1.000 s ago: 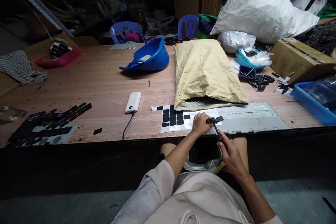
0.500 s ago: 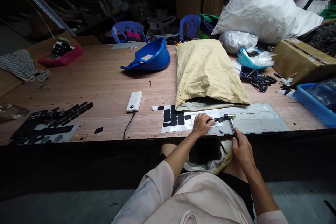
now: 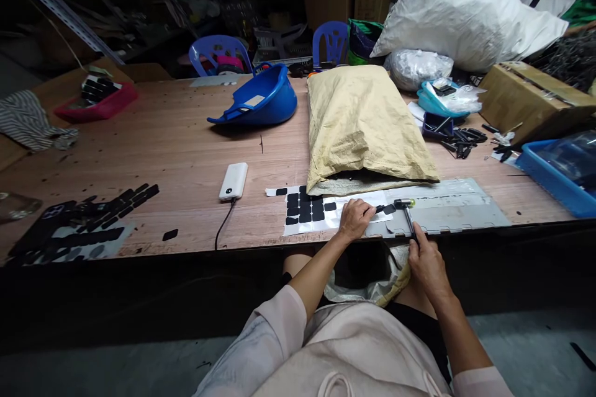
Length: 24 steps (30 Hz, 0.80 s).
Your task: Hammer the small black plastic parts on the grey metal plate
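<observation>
My right hand (image 3: 428,263) is closed round the handle of a small hammer (image 3: 408,217). The hammer's head, with a yellow-green face at one end, is low over the grey board (image 3: 447,214). Just left of it, my left hand (image 3: 356,220) pinches a slim black piece (image 3: 380,209) between its fingertips. A flat black pad (image 3: 388,209) lies beside the hammer head, close to the held piece. To the left of my left hand, a white sheet (image 3: 333,220) carries rows of rounded black pads (image 3: 305,208).
Behind my hands lies a yellow woven sack (image 3: 370,118) with its open mouth toward me. A white power bank (image 3: 234,181) with a cable, a blue basin (image 3: 274,99) and black strips (image 3: 123,205) are further left. Rightward are a cardboard box (image 3: 535,99) and a blue tray (image 3: 544,177).
The whole view has shifted slightly. Both hands stay in nearly the same place over the board, and the black piece at my left fingertips shows a little shorter.
</observation>
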Each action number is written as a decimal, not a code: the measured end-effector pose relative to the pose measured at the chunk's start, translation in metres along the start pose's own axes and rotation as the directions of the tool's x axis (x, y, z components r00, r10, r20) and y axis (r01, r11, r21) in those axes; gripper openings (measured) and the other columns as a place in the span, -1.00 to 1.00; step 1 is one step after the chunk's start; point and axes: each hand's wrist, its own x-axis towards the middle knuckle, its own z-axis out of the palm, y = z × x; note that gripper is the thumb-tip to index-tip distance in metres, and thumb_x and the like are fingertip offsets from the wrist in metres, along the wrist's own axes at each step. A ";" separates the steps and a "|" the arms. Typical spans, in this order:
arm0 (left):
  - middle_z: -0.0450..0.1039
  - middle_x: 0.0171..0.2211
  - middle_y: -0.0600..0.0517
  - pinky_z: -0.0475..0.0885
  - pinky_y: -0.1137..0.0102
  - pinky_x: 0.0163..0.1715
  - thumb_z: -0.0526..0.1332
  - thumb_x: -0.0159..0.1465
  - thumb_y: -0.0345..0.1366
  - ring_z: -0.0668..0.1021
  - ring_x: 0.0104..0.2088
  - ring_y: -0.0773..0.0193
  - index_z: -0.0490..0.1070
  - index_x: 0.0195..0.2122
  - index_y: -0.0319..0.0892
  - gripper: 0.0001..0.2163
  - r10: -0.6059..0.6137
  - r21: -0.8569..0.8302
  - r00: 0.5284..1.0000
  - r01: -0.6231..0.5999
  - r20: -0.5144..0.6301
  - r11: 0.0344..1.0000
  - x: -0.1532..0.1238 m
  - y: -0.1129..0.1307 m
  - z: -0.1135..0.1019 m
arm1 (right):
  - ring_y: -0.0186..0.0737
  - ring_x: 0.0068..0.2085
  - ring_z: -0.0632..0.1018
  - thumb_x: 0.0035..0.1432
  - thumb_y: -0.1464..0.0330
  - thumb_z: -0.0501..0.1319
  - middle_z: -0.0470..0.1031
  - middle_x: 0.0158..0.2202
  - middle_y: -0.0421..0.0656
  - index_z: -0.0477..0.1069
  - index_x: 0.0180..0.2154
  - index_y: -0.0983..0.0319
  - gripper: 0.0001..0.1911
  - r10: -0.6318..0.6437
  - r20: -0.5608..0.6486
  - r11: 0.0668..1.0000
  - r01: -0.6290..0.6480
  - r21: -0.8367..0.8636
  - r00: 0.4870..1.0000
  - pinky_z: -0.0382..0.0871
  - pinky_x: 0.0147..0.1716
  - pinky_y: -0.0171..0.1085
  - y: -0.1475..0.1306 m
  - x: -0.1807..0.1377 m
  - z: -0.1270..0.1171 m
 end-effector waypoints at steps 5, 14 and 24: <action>0.58 -0.22 0.00 0.33 0.21 -0.03 0.21 0.43 -0.22 0.49 -0.09 0.12 0.60 -0.28 -0.11 -0.80 0.032 -0.001 0.999 -0.032 -0.025 0.999 -0.003 0.004 -0.003 | -0.02 -0.12 0.59 0.38 0.27 0.01 0.55 -0.18 0.07 0.31 0.39 0.25 -0.39 -0.040 -0.011 0.998 0.040 -0.043 0.999 0.47 -0.08 -0.15 -0.003 0.002 -0.003; 0.59 -0.24 -0.05 0.45 0.29 -0.14 0.20 0.42 -0.17 0.59 -0.22 0.17 0.56 -0.13 -0.13 -0.81 0.302 0.009 0.948 -0.305 0.102 0.952 -0.121 -0.022 0.038 | -0.04 -0.16 0.61 0.40 0.32 0.01 0.61 -0.21 0.04 0.30 0.40 0.27 -0.40 -0.058 0.013 0.996 0.058 -0.072 0.998 0.44 -0.09 -0.19 -0.007 0.002 -0.007; 0.67 -0.24 0.01 0.50 0.37 -0.19 0.27 0.37 -0.17 0.66 -0.23 0.19 0.60 -0.10 -0.08 -0.82 0.191 -0.035 0.948 -0.188 0.256 0.981 -0.111 -0.016 0.039 | -0.07 -0.17 0.60 0.38 0.33 0.02 0.60 -0.25 0.00 0.31 0.39 0.27 -0.41 -0.074 -0.001 0.994 0.074 -0.077 0.997 0.43 -0.09 -0.21 -0.006 0.002 -0.005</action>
